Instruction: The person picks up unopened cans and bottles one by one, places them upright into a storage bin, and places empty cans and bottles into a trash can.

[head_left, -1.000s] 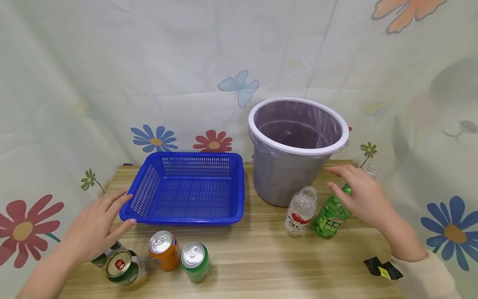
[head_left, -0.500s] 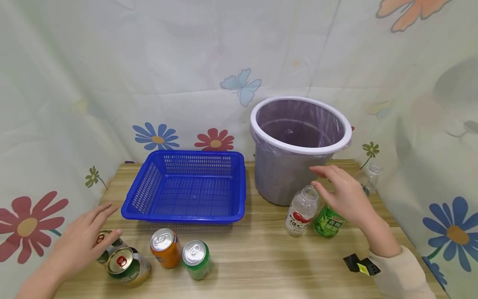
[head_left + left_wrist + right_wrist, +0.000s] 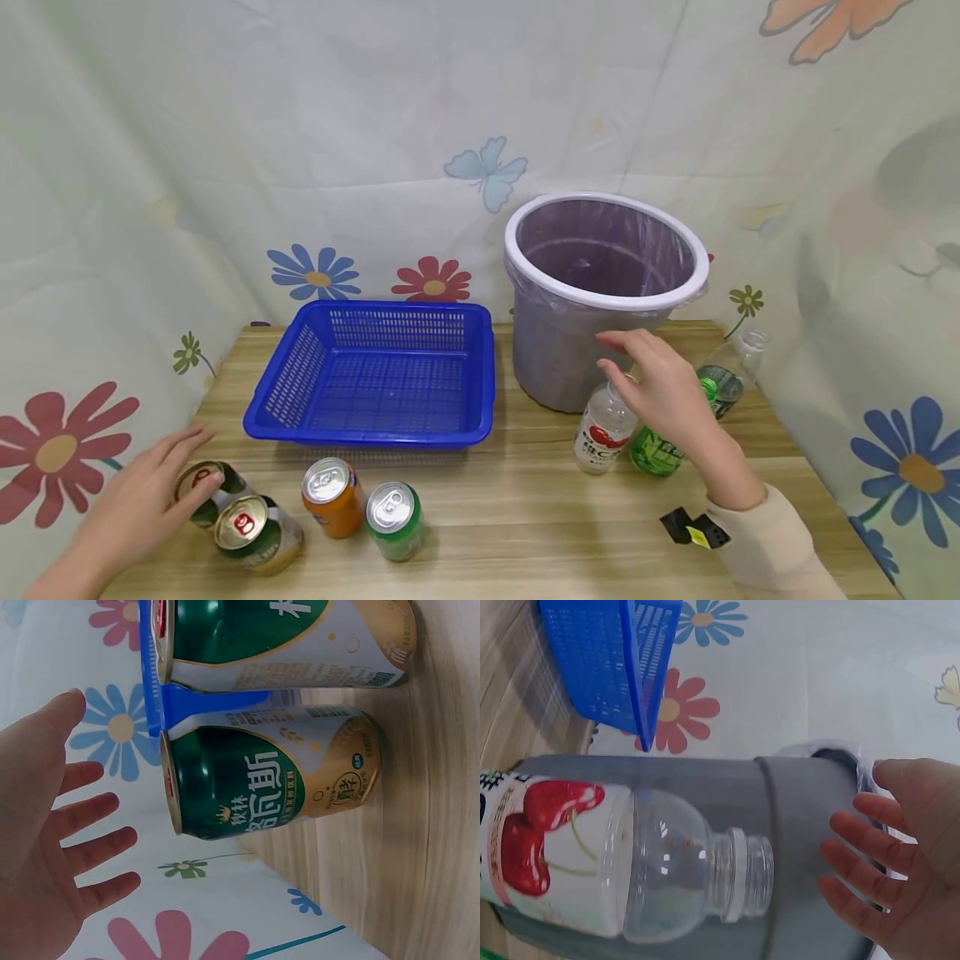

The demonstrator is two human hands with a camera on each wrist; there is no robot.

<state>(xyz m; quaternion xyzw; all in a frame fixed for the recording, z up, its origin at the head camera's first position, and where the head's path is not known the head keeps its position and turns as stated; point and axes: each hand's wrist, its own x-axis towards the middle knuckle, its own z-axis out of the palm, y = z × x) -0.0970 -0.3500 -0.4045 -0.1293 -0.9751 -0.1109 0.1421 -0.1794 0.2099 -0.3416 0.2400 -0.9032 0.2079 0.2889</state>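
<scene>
My left hand (image 3: 142, 500) hovers with spread fingers beside two green-and-gold drink cans at the left; one can (image 3: 262, 776) stands nearest in the left wrist view, the other can (image 3: 258, 533) close by it. My right hand (image 3: 663, 387), fingers extended, is over the neck of a clear bottle with a cherry label (image 3: 547, 847), holding nothing. The bottle is uncapped and upright. Behind that hand stands a green-labelled bottle (image 3: 654, 452), partly covered by it. An orange can (image 3: 333, 504) and a green can (image 3: 395, 521) stand in front of the basket.
A blue plastic basket (image 3: 367, 437) sits at the back left of the wooden table (image 3: 510, 542). To its right is a grey bin (image 3: 555, 358) with a white rim and a clear liner. Another clear bottle (image 3: 735, 367) stands at the far right.
My right hand has moved left, from over the green-labelled bottle to the neck of the cherry-label bottle. My left hand has drawn left and down, from the basket's corner to the cans.
</scene>
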